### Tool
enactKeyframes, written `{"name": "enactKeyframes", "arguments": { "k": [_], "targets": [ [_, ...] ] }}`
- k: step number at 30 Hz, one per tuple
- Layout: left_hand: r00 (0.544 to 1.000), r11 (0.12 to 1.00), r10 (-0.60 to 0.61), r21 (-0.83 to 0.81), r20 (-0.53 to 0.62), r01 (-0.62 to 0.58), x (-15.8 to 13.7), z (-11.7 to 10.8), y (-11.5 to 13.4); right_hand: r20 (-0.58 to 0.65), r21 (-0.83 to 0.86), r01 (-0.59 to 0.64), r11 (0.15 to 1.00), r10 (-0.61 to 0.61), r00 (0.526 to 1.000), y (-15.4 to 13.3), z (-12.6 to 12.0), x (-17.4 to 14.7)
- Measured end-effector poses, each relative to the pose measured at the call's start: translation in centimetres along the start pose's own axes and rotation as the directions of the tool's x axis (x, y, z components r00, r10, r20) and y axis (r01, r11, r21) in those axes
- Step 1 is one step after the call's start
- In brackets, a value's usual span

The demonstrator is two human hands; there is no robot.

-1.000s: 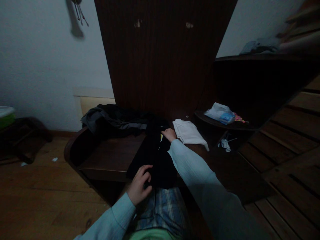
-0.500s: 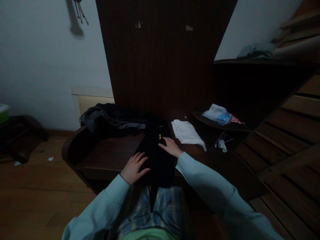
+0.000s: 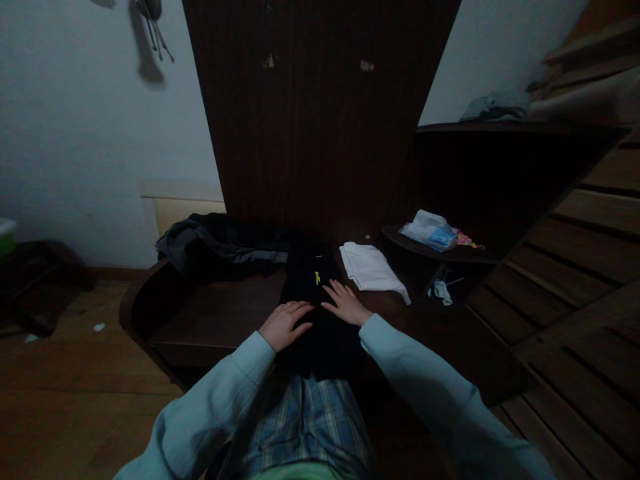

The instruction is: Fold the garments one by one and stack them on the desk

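Note:
A black garment (image 3: 320,347) with a small yellow mark lies spread over the dark wooden bench, its near end hanging at the front edge by my knees. My left hand (image 3: 286,325) rests flat on its left side, fingers stretched toward the middle. On the right side of the cloth lies my right hand (image 3: 346,303), palm down with fingers apart, just below the yellow mark. Neither hand grips the fabric. Its folds are hard to make out in the dim light.
A folded white cloth (image 3: 373,267) lies right of the garment. Dark and grey clothing (image 3: 215,240) is heaped at the bench's (image 3: 210,313) back left. A plastic packet (image 3: 430,230) sits on a low corner shelf (image 3: 400,239). Wooden slats (image 3: 590,253) stand at the right.
My left hand has slid right and slightly up across the black garment, closer to my right hand. My right hand has shifted slightly right and down. The view has also moved a little.

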State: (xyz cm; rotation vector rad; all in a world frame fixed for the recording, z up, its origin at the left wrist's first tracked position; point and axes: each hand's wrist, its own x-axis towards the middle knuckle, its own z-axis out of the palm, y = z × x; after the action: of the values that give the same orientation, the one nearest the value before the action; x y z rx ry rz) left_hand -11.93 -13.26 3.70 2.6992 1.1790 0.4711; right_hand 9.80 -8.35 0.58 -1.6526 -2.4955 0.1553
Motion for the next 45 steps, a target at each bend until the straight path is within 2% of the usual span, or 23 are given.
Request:
{"name": "enactKeyframes", "arguments": {
  "k": [2,5,9,12,15,19,22,27,30,33,35,37,38,40,41,42,43,45],
  "targets": [
    [0.998,0.999,0.052,-0.015,0.028,-0.052,1.0,0.9,-0.3,-0.002,-0.013,0.014,1.0,-0.014,1.0,-0.1,0.1,-0.4],
    [0.997,0.999,0.052,-0.014,0.058,-0.051,1.1,2.3,-0.5,-0.015,-0.034,0.047,0.998,-0.048,0.999,0.1,-0.5,-0.9],
    [0.998,0.998,0.063,-0.029,-0.017,-0.064,-0.1,3.2,0.1,-0.013,-0.002,0.081,0.997,-0.081,0.997,0.6,-2.4,-0.3],
    [0.997,0.997,0.05,-0.048,-0.054,-0.053,-0.8,3.3,0.7,-0.107,0.064,0.087,0.994,-0.08,0.991,0.4,-3.1,1.1],
    [0.998,0.997,0.047,-0.057,-0.044,-0.05,-1.3,3.2,1.3,-0.16,0.072,0.148,0.986,-0.135,0.978,-0.6,-2.2,1.9],
    [0.998,0.997,0.056,-0.058,-0.004,-0.056,-2.2,2.9,1.8,-0.054,0.032,0.176,0.984,-0.174,0.983,-2.3,-0.1,1.5],
    [0.997,0.997,0.065,-0.045,0.03,-0.063,-2.3,2.1,1.9,-0.019,0.027,0.16,0.987,-0.159,0.987,-2.8,0.2,1.0],
    [0.996,0.999,0.039,-0.027,0.085,-0.037,0.2,0.5,1.6,0.066,0.074,0.161,0.984,-0.166,0.984,-2.7,-1.1,1.8],
    [0.999,1.0,-0.024,0.018,0.031,0.023,2.6,0.3,0.7,0.116,0.141,0.163,0.976,-0.18,0.977,-2.2,-1.8,2.8],
    [0.998,0.998,-0.039,0.046,-0.05,0.042,4.8,0.4,-1.0,0.133,0.277,0.172,0.945,-0.215,0.967,-0.9,-2.6,4.1],
    [0.996,0.997,-0.059,0.038,-0.072,0.062,6.0,0.7,-2.3,0.05,0.397,0.128,0.909,-0.16,0.986,0.3,-3.0,5.2],
    [0.993,0.996,-0.088,0.006,-0.076,0.089,6.8,1.1,-3.7,-0.122,0.498,0.026,0.867,0.04,0.992,1.6,-3.0,6.3],
    [0.991,0.994,-0.106,-0.025,-0.084,0.104,7.1,1.4,-4.4,-0.222,0.534,-0.028,0.845,0.173,0.96,2.1,-2.8,6.7],
    [0.98,0.984,-0.146,-0.127,-0.134,0.129,7.6,1.9,-5.4,-0.386,0.571,-0.117,0.813,0.391,0.836,2.9,-2.0,7.5],
    [0.969,0.972,-0.172,-0.192,-0.178,0.137,7.8,2.1,-5.9,-0.439,0.568,-0.151,0.809,0.452,0.776,3.2,-1.4,7.8],
    [0.952,0.956,-0.201,-0.258,-0.23,0.14,8.0,2.4,-6.3,-0.473,0.549,-0.177,0.817,0.478,0.74,3.4,-0.8,8.0],
    [0.929,0.938,-0.234,-0.319,-0.285,0.139,8.2,2.6,-6.6,-0.488,0.52,-0.197,0.831,0.479,0.73,3.6,-0.1,8.2],
    [0.867,0.906,-0.305,-0.402,-0.393,0.136,8.6,2.9,-7.3,-0.483,0.447,-0.22,0.867,0.44,0.757,3.9,1.0,8.4]
  ]
}}
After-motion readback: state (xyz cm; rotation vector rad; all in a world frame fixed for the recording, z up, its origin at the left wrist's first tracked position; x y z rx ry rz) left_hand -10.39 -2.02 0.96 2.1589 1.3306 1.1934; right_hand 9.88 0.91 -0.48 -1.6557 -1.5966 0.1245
